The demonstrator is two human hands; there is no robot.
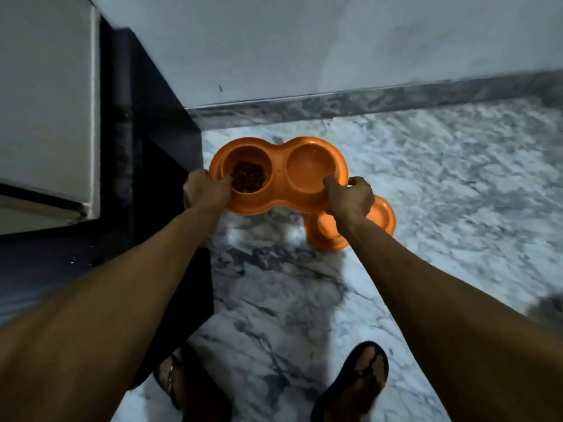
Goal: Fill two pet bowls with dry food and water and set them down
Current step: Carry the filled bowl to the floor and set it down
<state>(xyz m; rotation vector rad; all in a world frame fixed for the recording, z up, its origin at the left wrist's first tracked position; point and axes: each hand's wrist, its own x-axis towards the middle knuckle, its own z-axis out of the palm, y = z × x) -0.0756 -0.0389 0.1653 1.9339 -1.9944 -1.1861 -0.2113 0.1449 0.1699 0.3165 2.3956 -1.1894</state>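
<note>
Orange feeder [278, 181]: L hand [205, 191], R hand [350, 197] fingers grip rim; 2nd feeder [384, 217] half-hidden.

I take this for a home — grey-veined marble floor [283, 287], matching skirting [365, 102] under a plain wall [304, 41], sandals [370, 345] on bare feet, an orange pet bowl [280, 181] with kibble [248, 176].

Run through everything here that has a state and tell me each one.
Held double bowl: level, carried by both ends.
Dry food: in its left compartment.
Right compartment: glossy, water uncertain.
Second double bowl: on the floor, partly hidden.
Left hand: grips left rim.
Right hand: grips right rim.
</note>
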